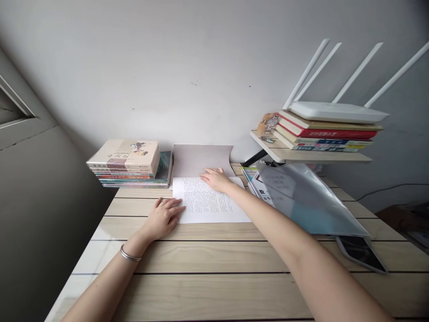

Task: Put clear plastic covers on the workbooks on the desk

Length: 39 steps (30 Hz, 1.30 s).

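Note:
A printed sheet of paper [204, 203] lies on the wooden desk [208, 259], its far part folded up against the wall as a blank grey flap [201, 158]. My left hand [164, 217] lies flat with fingers stretched out, pressing the sheet's left edge. My right hand [216, 178] rests open on the fold line at the top of the printed part, fingers spread. A silver bangle [129, 256] sits on my left wrist.
A stack of books [129, 163] stands at the back left by the wall. At right a small shelf [308, 154] carries books and a white router [335, 112] with antennas. A translucent plastic folder [308, 201] and a dark phone [362, 252] lie on the right.

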### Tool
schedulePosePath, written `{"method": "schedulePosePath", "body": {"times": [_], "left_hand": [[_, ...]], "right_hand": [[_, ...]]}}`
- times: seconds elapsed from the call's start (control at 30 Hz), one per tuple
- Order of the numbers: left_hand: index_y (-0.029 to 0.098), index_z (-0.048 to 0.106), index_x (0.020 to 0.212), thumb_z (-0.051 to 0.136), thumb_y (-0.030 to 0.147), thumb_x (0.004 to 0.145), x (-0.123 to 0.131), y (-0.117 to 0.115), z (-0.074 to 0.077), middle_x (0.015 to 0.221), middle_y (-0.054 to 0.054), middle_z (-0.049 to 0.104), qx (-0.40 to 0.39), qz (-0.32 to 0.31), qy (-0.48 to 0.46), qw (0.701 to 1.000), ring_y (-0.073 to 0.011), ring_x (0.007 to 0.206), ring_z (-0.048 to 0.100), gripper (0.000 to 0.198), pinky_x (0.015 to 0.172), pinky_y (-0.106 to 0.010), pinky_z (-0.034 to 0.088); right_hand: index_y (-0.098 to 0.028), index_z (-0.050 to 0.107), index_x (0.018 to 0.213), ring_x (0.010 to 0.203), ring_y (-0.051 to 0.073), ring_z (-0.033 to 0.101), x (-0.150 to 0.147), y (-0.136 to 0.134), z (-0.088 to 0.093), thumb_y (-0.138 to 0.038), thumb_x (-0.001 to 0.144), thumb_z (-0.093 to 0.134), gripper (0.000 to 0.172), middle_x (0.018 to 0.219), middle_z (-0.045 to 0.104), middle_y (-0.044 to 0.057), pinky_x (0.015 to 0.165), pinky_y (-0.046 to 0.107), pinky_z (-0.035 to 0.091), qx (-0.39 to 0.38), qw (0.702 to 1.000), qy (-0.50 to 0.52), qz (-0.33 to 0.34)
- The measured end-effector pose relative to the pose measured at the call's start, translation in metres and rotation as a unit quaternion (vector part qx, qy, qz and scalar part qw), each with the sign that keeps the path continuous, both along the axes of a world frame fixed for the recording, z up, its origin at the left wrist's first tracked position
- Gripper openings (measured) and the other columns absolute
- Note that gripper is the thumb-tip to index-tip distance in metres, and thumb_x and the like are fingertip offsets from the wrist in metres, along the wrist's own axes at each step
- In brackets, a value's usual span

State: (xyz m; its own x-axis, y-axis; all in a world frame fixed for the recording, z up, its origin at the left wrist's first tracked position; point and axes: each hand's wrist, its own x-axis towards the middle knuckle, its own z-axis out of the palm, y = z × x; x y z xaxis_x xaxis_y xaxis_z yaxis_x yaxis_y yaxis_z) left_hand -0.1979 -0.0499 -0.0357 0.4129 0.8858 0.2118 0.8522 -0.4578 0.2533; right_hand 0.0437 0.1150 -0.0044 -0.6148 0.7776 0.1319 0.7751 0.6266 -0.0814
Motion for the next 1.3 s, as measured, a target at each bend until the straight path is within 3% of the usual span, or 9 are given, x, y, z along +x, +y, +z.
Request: {"method": "schedulePosePath", "body": {"times": [0.1,0.2,0.37,0.47,0.6,0.8,1.07,1.3], "left_hand": [[0.033,0.058,0.125,0.047,0.023,0.086,-0.002,0.0,-0.001,0.139,-0.004,0.052,0.0,-0.006,0.002,1.0,-0.025,0.127,0.045,0.042,0.111,-0.054,0.021],[0.032,0.058,0.125,0.046,0.03,0.09,-0.004,0.002,0.001,0.14,-0.004,0.051,-0.018,-0.012,0.008,1.0,-0.0246,0.128,0.045,0.037,0.11,-0.052,0.023],[0.03,0.054,0.13,0.047,0.034,0.091,-0.012,0.006,0.004,0.146,-0.005,0.045,-0.061,-0.042,0.01,0.997,-0.0234,0.133,0.041,0.04,0.112,-0.05,0.024],[0.03,0.049,0.135,0.049,0.031,0.09,-0.017,0.007,0.006,0.15,-0.005,0.038,-0.091,-0.062,0.014,0.994,-0.0247,0.138,0.034,0.045,0.113,-0.05,0.021],[0.029,0.046,0.138,0.05,0.031,0.09,-0.018,0.007,0.009,0.152,-0.004,0.032,-0.118,-0.066,0.018,0.991,-0.026,0.14,0.028,0.049,0.114,-0.051,0.018],[0.028,0.045,0.138,0.05,0.028,0.089,-0.018,0.007,0.009,0.153,-0.004,0.03,-0.121,-0.073,0.019,0.99,-0.0245,0.141,0.026,0.05,0.114,-0.049,0.017],[0.029,0.046,0.137,0.049,0.029,0.089,-0.018,0.006,0.007,0.152,-0.003,0.033,-0.11,-0.073,0.017,0.991,-0.0234,0.141,0.028,0.049,0.113,-0.047,0.019],[0.03,0.044,0.139,0.052,0.037,0.088,-0.019,0.005,0.007,0.153,-0.004,0.031,-0.114,-0.076,0.009,0.99,-0.0257,0.141,0.028,0.053,0.115,-0.049,0.015]], "right_hand": [[-0.023,0.062,0.122,0.127,0.026,0.045,0.004,-0.021,0.005,-0.027,0.095,0.041,0.034,0.139,0.051,0.012,0.104,0.049,0.029,0.033,0.996,0.076,-0.024],[-0.02,0.067,0.114,0.12,0.025,0.05,0.004,-0.066,0.005,-0.023,0.091,0.047,0.03,0.131,0.056,0.013,0.101,0.046,0.036,0.052,0.984,0.171,-0.015],[-0.021,0.07,0.1,0.106,0.022,0.057,0.001,-0.152,-0.022,-0.017,0.088,0.052,0.023,0.112,0.064,0.01,0.092,0.04,0.047,-0.003,0.966,0.251,0.059],[-0.022,0.07,0.096,0.1,0.022,0.057,0.0,-0.177,-0.037,-0.013,0.086,0.054,0.021,0.103,0.063,0.008,0.088,0.04,0.048,-0.024,0.969,0.238,0.06],[-0.021,0.07,0.092,0.096,0.021,0.056,-0.008,-0.177,-0.039,-0.011,0.084,0.058,0.018,0.096,0.064,0.007,0.088,0.04,0.047,-0.044,0.968,0.238,0.063],[-0.021,0.072,0.092,0.086,0.017,0.056,-0.046,-0.168,-0.032,-0.016,0.085,0.061,0.014,0.085,0.061,0.004,0.082,0.032,0.047,-0.112,0.952,0.254,0.129],[-0.021,0.07,0.077,0.085,0.015,0.056,-0.06,-0.164,-0.031,-0.013,0.078,0.068,0.009,0.082,0.057,0.001,0.079,0.03,0.048,-0.186,0.944,0.244,0.119],[-0.018,0.063,0.073,0.091,0.019,0.056,-0.067,-0.166,-0.034,-0.011,0.08,0.064,0.01,0.087,0.059,0.005,0.083,0.034,0.046,-0.152,0.965,0.186,0.106]]}}
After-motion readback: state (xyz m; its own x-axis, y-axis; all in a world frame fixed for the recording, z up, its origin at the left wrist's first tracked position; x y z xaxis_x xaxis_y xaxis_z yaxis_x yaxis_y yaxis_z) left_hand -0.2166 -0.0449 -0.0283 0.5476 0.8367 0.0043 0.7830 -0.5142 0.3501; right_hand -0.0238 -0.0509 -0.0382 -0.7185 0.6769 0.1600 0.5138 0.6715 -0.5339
